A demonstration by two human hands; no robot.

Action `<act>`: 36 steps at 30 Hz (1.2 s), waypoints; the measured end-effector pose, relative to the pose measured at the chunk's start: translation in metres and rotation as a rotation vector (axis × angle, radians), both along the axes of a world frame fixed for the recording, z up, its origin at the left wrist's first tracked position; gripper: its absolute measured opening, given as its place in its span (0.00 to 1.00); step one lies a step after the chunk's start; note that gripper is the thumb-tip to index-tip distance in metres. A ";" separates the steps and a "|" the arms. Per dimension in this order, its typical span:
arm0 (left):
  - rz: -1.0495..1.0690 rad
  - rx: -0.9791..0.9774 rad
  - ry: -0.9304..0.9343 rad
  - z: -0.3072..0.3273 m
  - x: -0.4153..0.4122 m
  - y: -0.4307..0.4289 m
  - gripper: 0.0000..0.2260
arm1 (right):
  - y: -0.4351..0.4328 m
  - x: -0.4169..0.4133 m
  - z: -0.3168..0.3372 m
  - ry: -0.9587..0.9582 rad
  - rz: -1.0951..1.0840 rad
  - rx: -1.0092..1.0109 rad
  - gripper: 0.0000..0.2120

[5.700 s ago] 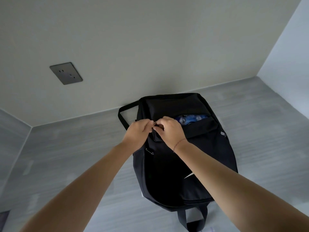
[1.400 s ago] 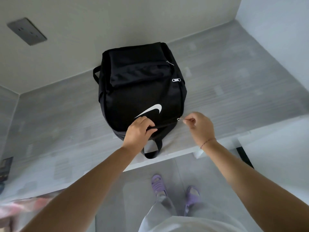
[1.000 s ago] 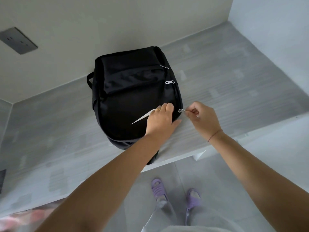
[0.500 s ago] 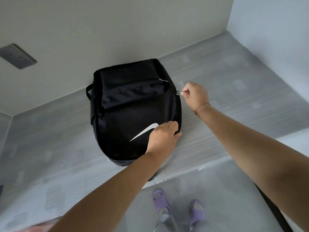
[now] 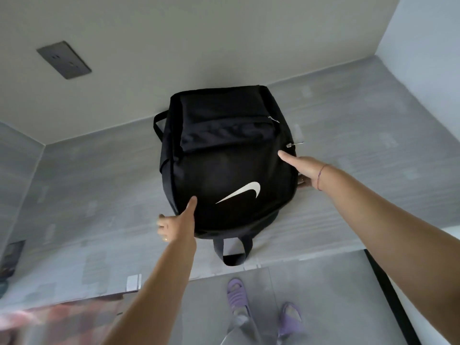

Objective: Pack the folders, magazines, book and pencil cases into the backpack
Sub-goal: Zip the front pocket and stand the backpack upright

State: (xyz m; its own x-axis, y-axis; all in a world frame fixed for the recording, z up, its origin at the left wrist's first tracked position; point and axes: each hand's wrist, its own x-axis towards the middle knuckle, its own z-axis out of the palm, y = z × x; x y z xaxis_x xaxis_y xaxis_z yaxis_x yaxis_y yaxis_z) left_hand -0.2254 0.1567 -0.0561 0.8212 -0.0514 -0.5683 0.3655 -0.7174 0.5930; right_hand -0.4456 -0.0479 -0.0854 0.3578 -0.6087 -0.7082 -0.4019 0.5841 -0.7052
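Note:
The black backpack (image 5: 229, 160) with a white swoosh lies flat on the grey desk (image 5: 361, 155), all zippers shut, a silver zipper pull (image 5: 295, 144) sticking out at its right side. My left hand (image 5: 178, 221) grips the lower left edge, thumb on top and fingers curled under the side. My right hand (image 5: 300, 169) grips the right edge, thumb on the front panel and fingers wrapped below. No folders, magazines, book or pencil cases are visible.
The carry loop (image 5: 232, 252) hangs over the desk's front edge. A dark wall socket (image 5: 64, 59) sits on the wall at upper left. Below are the floor and purple slippers (image 5: 237, 296). A dark object (image 5: 11, 255) lies at the desk's left end.
My right hand let go of the zipper pull and dropped onto the backpack's right edge. My left hand slid from the front panel to the lower left edge. Both hands now hold the bag's sides.

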 end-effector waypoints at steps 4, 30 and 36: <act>0.017 -0.332 0.535 -0.006 0.005 0.007 0.30 | 0.012 0.019 -0.002 -0.082 -0.101 -0.068 0.20; -0.520 -0.855 -0.002 0.258 0.129 -0.160 0.18 | 0.019 0.135 0.186 -0.316 -0.273 -0.380 0.13; -0.538 -0.790 -0.687 0.198 0.034 -0.129 0.43 | 0.000 0.130 0.171 -0.086 -0.332 -0.613 0.15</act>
